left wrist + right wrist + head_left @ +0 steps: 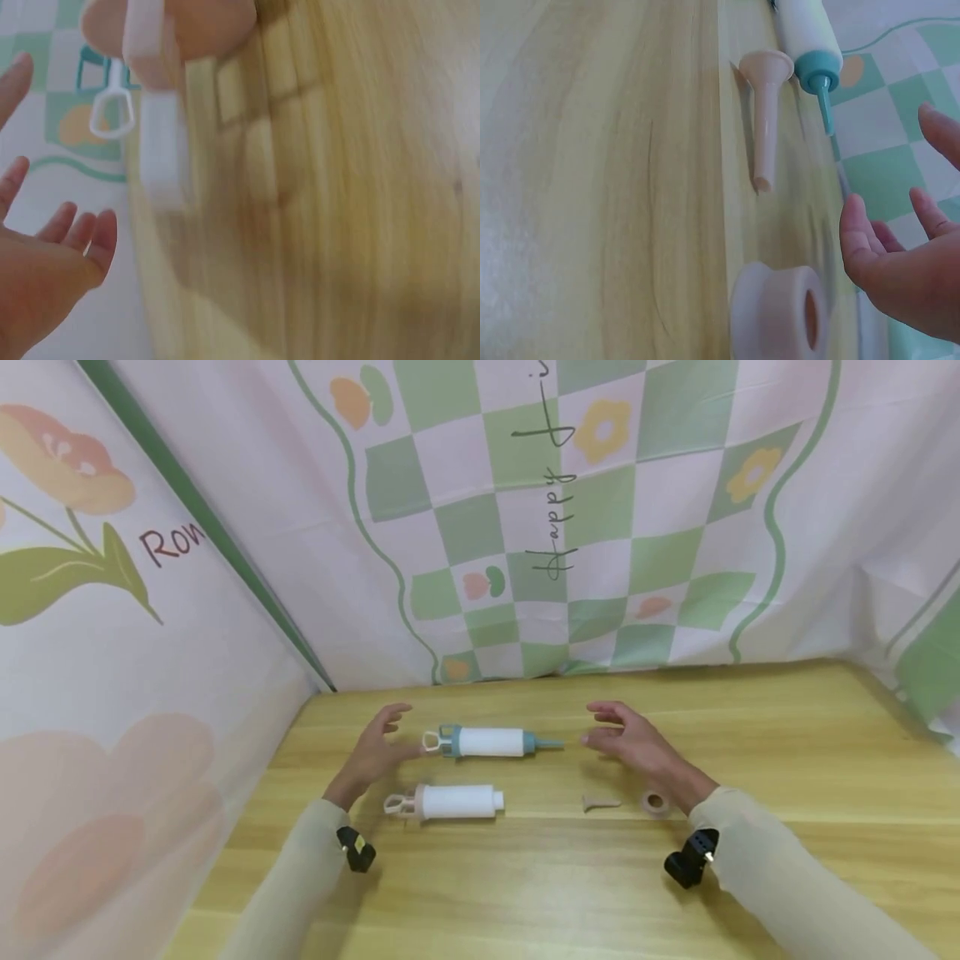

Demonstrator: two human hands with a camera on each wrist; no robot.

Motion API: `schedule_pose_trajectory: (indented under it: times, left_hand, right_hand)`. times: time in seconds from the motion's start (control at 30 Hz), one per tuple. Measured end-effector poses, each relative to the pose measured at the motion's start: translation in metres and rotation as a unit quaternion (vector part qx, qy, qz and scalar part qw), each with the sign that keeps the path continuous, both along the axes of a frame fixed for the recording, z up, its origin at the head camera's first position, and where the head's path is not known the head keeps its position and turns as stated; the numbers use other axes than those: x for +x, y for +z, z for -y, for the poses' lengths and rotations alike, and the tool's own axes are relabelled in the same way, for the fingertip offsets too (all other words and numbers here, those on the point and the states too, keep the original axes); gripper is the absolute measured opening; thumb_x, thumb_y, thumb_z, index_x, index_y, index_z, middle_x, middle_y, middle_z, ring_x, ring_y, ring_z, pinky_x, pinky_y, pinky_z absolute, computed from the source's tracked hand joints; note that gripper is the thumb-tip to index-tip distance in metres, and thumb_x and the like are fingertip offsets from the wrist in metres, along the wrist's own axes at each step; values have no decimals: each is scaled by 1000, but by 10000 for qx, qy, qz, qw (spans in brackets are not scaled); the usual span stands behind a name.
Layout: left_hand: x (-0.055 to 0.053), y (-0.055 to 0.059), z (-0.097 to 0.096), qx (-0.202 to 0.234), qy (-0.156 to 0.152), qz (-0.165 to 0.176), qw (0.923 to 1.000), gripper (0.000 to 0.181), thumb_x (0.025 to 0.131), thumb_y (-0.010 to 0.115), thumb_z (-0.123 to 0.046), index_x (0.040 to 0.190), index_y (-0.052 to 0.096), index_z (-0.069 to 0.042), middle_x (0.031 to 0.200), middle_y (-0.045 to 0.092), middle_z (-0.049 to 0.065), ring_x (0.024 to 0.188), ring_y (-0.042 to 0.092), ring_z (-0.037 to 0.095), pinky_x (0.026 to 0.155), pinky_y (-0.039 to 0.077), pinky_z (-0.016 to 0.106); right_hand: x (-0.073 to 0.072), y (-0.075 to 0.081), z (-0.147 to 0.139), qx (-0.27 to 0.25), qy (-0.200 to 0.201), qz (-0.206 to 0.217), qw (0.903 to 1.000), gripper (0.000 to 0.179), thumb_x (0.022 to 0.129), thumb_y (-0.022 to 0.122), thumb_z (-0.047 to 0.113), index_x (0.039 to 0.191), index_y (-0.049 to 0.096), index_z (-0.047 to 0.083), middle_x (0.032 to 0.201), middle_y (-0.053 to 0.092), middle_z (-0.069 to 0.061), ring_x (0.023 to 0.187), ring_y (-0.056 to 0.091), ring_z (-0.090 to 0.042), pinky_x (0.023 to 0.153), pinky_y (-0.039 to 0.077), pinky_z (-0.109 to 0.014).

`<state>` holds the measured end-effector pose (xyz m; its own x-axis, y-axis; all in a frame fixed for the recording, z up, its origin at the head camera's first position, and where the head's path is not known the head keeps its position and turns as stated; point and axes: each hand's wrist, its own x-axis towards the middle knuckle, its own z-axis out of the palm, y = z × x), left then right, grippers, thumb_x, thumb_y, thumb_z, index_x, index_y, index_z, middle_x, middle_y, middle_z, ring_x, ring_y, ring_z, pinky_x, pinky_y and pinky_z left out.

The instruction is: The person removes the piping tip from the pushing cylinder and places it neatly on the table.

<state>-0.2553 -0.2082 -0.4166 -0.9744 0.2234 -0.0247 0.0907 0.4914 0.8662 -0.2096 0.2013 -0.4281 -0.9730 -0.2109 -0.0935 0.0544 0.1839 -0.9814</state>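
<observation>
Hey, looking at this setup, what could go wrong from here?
The blue-and-white syringe lies on its side, so a nudge from the left hand near one end might roll it. The small pink nozzle and pink ring lie loose near the right hand, so a careless sweep could knock either away.

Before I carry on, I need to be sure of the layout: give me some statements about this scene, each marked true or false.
1. The blue-trimmed tube lies farther from the person than the pink-trimmed tube. True.
2. The right hand grips the pink ring. False: the right hand holds nothing; the pink ring lies on the table.
3. The blue-trimmed tube has a thin nozzle on its end. True.
4. The flared pink piece is fitted to the pink-trimmed tube. False: the flared pink piece lies apart from it.
</observation>
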Motion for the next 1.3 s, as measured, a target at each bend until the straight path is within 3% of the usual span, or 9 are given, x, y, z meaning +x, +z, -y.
schedule_pose_trajectory:
  times: [0.23,0.4,0.6,0.83,1.1,1.3]
  left_hand:
    - [-7,-12,13,672,-262,294,9970,80,86,78,-9,152,32,-6,154,29,29,135,36,49,105,39,59]
    - [-10,-22,17,854,-396,420,9947,78,88,75,-6,152,31,-4,153,33,29,133,41,48,105,40,57]
    - [-11,-27,13,873,-579,428,9936,72,90,72,-4,151,34,-4,152,35,28,132,42,47,105,40,56]
    - [-14,-26,6,850,-864,483,9915,70,90,73,-5,149,37,-2,150,38,27,132,44,45,106,40,53]
    - [-17,-27,-2,679,-763,347,9942,69,88,75,-6,148,41,-4,148,42,25,128,47,41,105,42,53]
    - [-22,-27,-10,768,-897,261,9927,72,86,76,-1,148,41,-2,145,45,25,125,49,42,105,42,52]
  right_hand:
    - [-4,-7,8,-306,146,93,9994,73,94,67,8,152,25,-5,152,27,-32,135,36,-47,100,47,-49]
    - [-8,-9,15,-395,96,359,9985,72,95,67,8,152,25,-6,149,30,-33,127,45,-43,96,50,-45]
    - [-11,-13,22,-510,-10,665,9965,70,95,67,6,152,27,-6,148,32,-32,116,55,-33,94,52,-41]
    - [-13,-16,32,-692,135,671,9953,67,94,65,-1,150,28,-9,147,32,-34,108,61,-27,94,52,-41]
    - [-18,-18,39,-881,126,916,9918,65,94,64,-4,149,29,-8,146,34,-33,105,64,-31,86,56,-37]
    - [-22,-18,40,-917,130,1049,9902,67,94,65,-2,150,29,-6,146,36,-32,97,66,-26,77,58,-32]
